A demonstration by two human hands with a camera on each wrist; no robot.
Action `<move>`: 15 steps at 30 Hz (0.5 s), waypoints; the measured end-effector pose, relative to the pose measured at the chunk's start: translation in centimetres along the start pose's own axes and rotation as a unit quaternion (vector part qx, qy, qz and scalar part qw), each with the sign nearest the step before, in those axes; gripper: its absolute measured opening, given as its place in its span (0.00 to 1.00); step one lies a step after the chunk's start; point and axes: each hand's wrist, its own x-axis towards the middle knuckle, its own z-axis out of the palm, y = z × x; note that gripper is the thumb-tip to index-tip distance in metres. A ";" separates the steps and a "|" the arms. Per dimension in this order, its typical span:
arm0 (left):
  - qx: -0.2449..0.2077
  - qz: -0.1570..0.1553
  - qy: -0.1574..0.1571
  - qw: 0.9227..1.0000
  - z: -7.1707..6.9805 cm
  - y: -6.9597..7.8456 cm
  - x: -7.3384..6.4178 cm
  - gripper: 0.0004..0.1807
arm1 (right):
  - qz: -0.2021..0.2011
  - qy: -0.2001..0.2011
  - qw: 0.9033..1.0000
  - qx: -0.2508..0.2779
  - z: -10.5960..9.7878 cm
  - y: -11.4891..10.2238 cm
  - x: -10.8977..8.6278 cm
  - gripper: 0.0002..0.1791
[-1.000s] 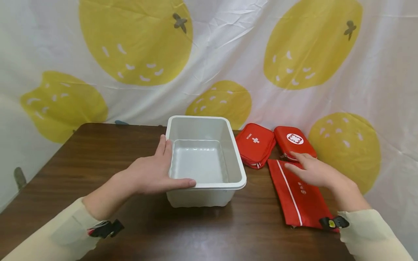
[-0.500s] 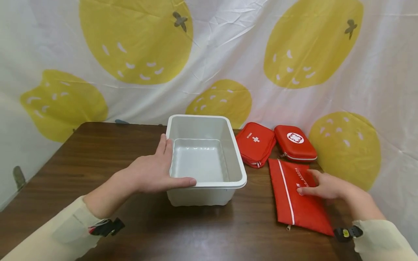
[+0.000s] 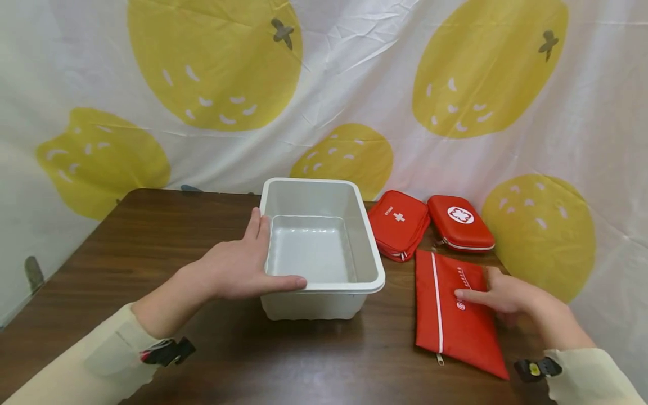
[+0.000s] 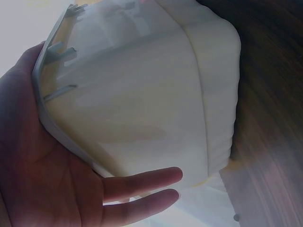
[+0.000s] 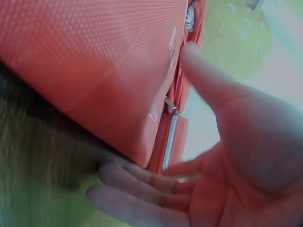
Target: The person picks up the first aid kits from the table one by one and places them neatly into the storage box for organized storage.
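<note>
My left hand [image 3: 235,264] rests on the near left corner of a light grey plastic bin [image 3: 319,306]. Its thumb lies along the front rim, and straight fingers follow the left side; the left wrist view shows two fingers [image 4: 147,182] beside the outer wall [image 4: 142,104]. At the right, a flat red zip pouch [image 3: 455,337] with a white stripe lies slanted. My right hand [image 3: 516,295] grips its right edge, thumb on top near the white print. In the right wrist view the fingers [image 5: 142,189] reach beneath the red fabric [image 5: 104,85].
Behind the pouch lie a red first-aid bag [image 3: 400,222] with a white cross and a red hard case [image 3: 460,228] with a round white emblem. The brown wooden table [image 3: 167,236] backs onto a lemon-print curtain [image 3: 349,67].
My right hand has come down from above the hard case to the pouch's right edge. The pouch has turned, its lower end swinging left. The left hand and bin stay put.
</note>
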 end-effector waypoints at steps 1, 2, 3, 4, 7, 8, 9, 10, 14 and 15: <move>-0.001 0.000 0.000 1.000 0.0 0.0 0.0 0.84 | 0.007 0.001 1.000 0.021 0.0 0.1 0.1 0.67; -0.001 0.000 0.001 1.000 0.0 0.0 0.0 0.84 | 0.012 0.002 0.999 0.040 0.1 0.2 0.2 0.66; -0.001 0.000 0.000 1.000 0.0 0.0 0.0 0.84 | 0.019 0.000 0.998 0.061 0.1 0.3 0.3 0.66; -0.001 0.000 0.000 1.000 0.0 0.0 0.0 0.84 | 0.026 -0.001 0.996 0.080 0.1 0.5 0.5 0.66; -0.001 0.000 0.000 1.000 0.0 0.0 -0.1 0.84 | 0.045 -0.005 0.990 0.135 0.1 1.0 1.0 0.66; -0.001 0.000 0.000 1.000 0.0 0.0 -0.1 0.84 | 0.046 -0.006 0.989 0.138 0.1 1.2 1.1 0.65; -0.001 -0.001 0.000 1.000 0.0 0.0 -0.1 0.84 | 0.043 -0.007 0.989 0.144 0.0 1.4 1.2 0.64; -0.001 -0.001 -0.001 1.000 0.0 0.0 -0.1 0.84 | 0.040 -0.009 0.987 0.154 0.0 1.6 1.3 0.62; -0.002 -0.003 -0.001 1.000 -0.1 0.0 -0.1 0.84 | 0.020 -0.038 0.971 0.236 0.3 2.6 1.4 0.45; -0.001 -0.004 -0.002 1.000 -0.1 0.0 -0.1 0.84 | 0.017 -0.044 0.964 0.261 0.4 2.9 1.4 0.40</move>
